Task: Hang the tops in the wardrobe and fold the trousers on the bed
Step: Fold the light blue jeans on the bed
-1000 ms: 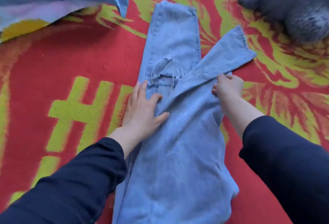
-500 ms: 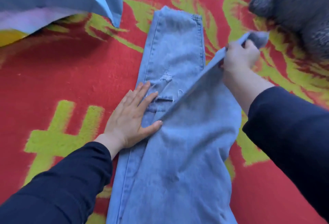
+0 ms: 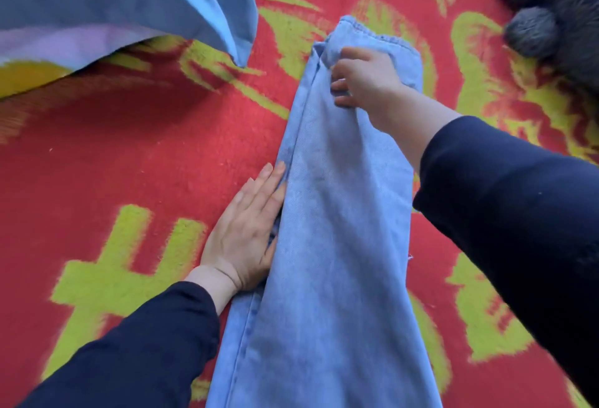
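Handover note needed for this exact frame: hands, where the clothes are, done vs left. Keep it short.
Left hand: flat, fingers straight, pressing along the left edge of the jeans.
Right hand: grips the hem end of the top leg at the far end.
The jeans lie lengthwise on the red and yellow blanket, one leg laid over the other.
Blue cloth at far left: cannot tell if it is a top. Grey plush toy at far right, apart from the jeans.
Done: legs stacked.
Left: line up the hems, fold the jeans across, hang the tops; no wardrobe in view.
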Demonstrator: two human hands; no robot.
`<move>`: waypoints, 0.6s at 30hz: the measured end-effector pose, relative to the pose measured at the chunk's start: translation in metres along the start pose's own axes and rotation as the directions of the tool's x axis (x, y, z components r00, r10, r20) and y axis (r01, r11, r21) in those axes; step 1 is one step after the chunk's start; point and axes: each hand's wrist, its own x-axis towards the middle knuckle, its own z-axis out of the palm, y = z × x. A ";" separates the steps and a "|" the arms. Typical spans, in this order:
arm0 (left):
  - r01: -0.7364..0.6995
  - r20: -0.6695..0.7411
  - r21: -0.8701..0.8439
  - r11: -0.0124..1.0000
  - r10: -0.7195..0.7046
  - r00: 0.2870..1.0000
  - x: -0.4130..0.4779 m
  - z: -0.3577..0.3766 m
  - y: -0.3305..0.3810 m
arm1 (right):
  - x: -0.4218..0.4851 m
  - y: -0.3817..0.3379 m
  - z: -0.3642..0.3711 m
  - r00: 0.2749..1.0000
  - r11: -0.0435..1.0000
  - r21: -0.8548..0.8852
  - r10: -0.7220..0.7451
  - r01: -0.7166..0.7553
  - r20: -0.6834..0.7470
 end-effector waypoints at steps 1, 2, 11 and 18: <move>-0.009 -0.015 -0.004 1.000 0.009 1.000 0.000 0.000 -0.001 | -0.004 0.002 -0.003 1.000 0.999 -0.046 -0.021 0.020 -0.022; -0.008 -0.027 -0.017 1.000 0.008 1.000 0.000 0.001 -0.001 | -0.010 0.006 -0.004 0.998 0.993 -0.109 -0.049 0.045 -0.035; 0.316 0.017 -0.517 0.796 -0.360 0.933 0.013 -0.021 0.024 | -0.155 0.082 -0.026 0.981 0.772 -0.620 -0.194 0.139 -0.022; 0.370 -0.086 -0.440 0.818 -0.449 0.889 -0.043 -0.028 0.021 | -0.242 0.152 -0.030 0.994 0.564 -0.819 -0.031 0.107 0.109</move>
